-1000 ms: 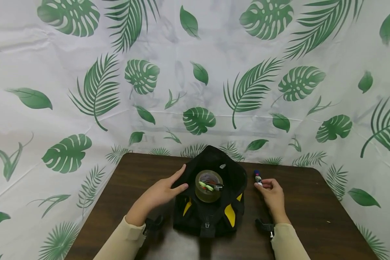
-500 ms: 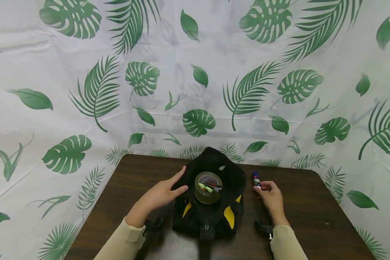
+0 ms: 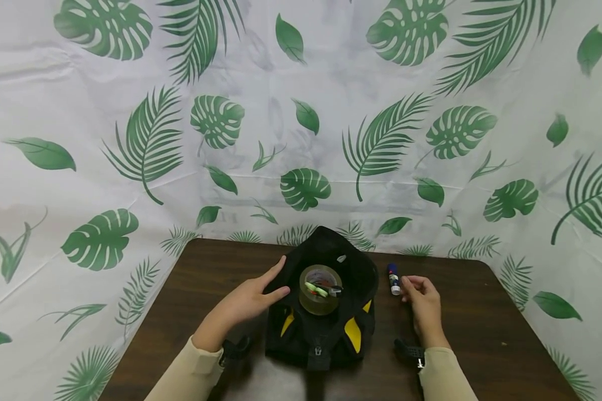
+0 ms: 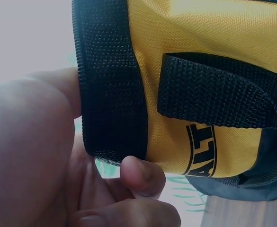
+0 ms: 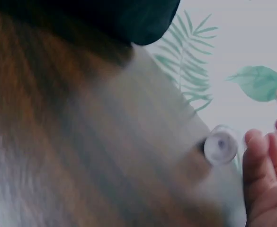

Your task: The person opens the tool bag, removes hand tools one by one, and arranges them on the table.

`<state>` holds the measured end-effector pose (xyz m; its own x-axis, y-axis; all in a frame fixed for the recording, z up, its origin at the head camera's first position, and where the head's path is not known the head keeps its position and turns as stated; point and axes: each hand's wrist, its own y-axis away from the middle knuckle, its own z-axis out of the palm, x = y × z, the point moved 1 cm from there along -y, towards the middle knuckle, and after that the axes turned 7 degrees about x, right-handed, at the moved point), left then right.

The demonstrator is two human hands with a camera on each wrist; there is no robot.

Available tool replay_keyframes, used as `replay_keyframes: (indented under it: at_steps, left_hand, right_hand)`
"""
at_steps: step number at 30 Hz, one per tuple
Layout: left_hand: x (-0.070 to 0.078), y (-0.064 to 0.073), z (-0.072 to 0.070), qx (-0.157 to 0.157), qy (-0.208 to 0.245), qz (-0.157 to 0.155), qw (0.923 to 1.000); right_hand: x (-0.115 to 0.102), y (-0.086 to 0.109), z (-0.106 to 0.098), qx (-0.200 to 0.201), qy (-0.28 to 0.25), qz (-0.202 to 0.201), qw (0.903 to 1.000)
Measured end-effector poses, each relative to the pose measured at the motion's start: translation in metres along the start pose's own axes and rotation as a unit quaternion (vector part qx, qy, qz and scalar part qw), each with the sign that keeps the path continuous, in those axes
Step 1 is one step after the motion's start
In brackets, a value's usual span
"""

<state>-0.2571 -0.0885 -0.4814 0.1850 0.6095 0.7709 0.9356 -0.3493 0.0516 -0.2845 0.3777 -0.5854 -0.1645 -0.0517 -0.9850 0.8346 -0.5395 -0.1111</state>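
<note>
A black and yellow tool bag [image 3: 326, 340] stands on the table with its top spread. My left hand [image 3: 251, 298] grips the bag's left rim; in the left wrist view, thumb and fingers lie on either side of the black edge [image 4: 112, 85]. Inside the bag is a roll of clear tape [image 3: 313, 303], with green-ended and dark small items [image 3: 317, 288] showing in its middle. To the right of the bag lies a blue-capped glue stick [image 3: 394, 279], its round white end [image 5: 220, 145] toward the right wrist camera. Beside it, slightly apart, my right hand [image 3: 423, 306] holds nothing, fingers loosely bent.
The dark wooden table [image 3: 481, 334] reaches back to a white cloth [image 3: 261, 217] printed with green leaves. A small pale speck [image 3: 504, 343] lies on the right of the table. Black straps [image 3: 408, 350] sit at both wrists.
My right hand has let go of the glue stick and moved slightly to the right. The glue stick stays on the table beside the bag. The left hand has kept its grip.
</note>
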Motion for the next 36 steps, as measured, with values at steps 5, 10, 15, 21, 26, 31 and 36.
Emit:
replay_keyframes:
  at_steps: [5,10,15,21,26,31,36]
  left_hand:
    - [0.002,-0.001,-0.001,0.002,0.001,0.005,1.0000]
    - [0.001,-0.001,0.000,0.003,0.002,0.011,0.9999]
    - [0.000,0.000,0.001,0.004,0.002,0.016,0.9999]
    - [-0.001,0.001,0.001,0.007,0.008,0.016,0.9998]
    - [-0.003,0.001,0.002,0.005,0.014,0.019,0.9997]
    - [-0.004,0.001,0.002,0.005,0.015,0.016,0.9997]
    - [-0.002,0.000,0.001,0.009,0.011,0.012,0.9998]
  right_hand:
    - [-0.021,0.003,0.013,-0.030,-0.131,-0.003,0.9909]
    - [-0.060,0.015,0.027,-0.074,-0.164,-0.021,0.9834]
    - [-0.110,0.036,0.043,-0.160,-0.166,-0.046,0.9720]
    - [-0.161,0.067,0.067,-0.280,-0.034,-0.053,0.9581]
    - [-0.180,0.082,0.087,-0.339,0.085,-0.038,0.9363]
    - [-0.188,0.084,0.110,-0.385,0.174,-0.008,0.9064]
    - [-0.190,0.083,0.131,-0.413,0.275,-0.015,0.8682]
